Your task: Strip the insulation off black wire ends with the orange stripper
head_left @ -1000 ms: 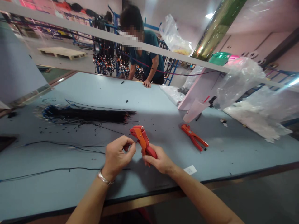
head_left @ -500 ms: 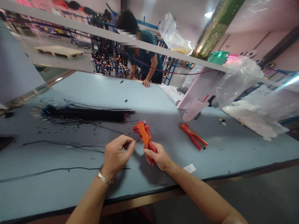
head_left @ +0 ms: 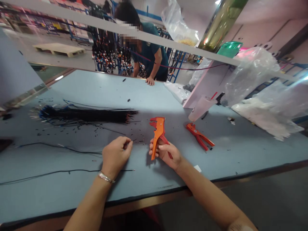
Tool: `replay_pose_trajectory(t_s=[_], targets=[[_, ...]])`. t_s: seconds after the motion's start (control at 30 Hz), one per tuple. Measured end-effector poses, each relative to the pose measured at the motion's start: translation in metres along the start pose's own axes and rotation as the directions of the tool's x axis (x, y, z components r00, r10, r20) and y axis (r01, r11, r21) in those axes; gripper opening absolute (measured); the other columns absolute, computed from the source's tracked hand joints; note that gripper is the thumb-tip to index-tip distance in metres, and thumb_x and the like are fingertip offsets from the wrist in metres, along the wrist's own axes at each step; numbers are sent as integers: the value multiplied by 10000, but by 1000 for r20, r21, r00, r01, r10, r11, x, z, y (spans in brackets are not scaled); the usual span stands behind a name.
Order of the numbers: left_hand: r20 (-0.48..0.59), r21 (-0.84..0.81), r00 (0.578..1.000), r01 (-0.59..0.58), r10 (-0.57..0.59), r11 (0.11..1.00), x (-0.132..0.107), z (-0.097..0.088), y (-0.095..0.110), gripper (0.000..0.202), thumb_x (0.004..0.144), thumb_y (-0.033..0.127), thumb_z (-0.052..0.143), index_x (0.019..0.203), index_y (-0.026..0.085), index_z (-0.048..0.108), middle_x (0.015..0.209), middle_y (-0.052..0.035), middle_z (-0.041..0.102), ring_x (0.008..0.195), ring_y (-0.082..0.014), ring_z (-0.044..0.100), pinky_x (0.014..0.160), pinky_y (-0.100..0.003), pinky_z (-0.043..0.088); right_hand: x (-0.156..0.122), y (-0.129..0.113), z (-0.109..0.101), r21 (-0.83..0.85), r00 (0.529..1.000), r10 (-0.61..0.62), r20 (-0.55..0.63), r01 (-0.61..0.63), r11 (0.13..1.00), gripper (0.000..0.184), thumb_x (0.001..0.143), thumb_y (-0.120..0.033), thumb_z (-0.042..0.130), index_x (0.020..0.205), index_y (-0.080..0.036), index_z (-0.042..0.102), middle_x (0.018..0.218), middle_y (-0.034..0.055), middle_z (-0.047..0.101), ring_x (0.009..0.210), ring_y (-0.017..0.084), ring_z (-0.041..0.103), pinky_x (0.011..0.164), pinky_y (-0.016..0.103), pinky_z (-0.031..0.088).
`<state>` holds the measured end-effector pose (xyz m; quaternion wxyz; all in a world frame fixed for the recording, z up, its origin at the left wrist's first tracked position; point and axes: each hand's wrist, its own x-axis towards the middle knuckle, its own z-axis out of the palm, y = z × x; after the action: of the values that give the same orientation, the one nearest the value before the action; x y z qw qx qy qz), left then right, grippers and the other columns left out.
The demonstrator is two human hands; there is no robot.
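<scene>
My right hand (head_left: 169, 154): orange-and-red pliers-like tool with long handles (head_left: 158, 130), smooth, satin sheen. Silver-coloured wristband (head_left: 106, 177) below my left hand (head_left: 115, 152): glossy metal. Flat blue-grey tabletop (head_left: 228, 162): smooth, matt. From view centre, 9 o'clock: long bundle of thin black wires (head_left: 96, 115), matt plastic-looking sheaths. 3 o'clock: crumpled translucent bags (head_left: 267, 120), glossy plastic film. 1 o'clock: gold-green round pole (head_left: 221, 25), mirror-like gloss. 10 o'clock: flat pale pallet (head_left: 59, 48), matt wood.

No txt/nos. legible; faint dark marks (head_left: 165, 186) nr front edge of table (head_left: 216, 165), too blurred to read.
</scene>
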<state>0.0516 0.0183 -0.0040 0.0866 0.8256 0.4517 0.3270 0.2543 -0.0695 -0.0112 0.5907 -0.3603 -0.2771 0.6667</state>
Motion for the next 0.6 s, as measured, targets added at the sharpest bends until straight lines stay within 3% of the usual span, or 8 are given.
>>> replay_pose_trajectory(t_s=[0.2, 0.6], targets=[[55, 144, 997, -63, 56, 988, 1, 1, -2, 185, 858, 291, 518, 759, 230, 662, 725, -2, 657, 704, -170, 602, 563, -282, 358, -3, -5, 1, 43, 1000, 26, 15, -27, 999, 284, 696, -241, 599, 967, -159, 620, 895, 62, 655, 752, 180, 629, 625, 268, 418], [24, 112, 992, -128, 126, 985, 0, 2, -10, 170, 835, 255, 547, 827, 211, 711, 902, -64, 678, 865, -223, 609, 731, -356, 425, -12, -9, 6, 25, 987, 149, 60, -151, 988, 292, 740, -335, 587, 931, -118, 630, 829, 75, 654, 677, 178, 648, 549, 244, 399]])
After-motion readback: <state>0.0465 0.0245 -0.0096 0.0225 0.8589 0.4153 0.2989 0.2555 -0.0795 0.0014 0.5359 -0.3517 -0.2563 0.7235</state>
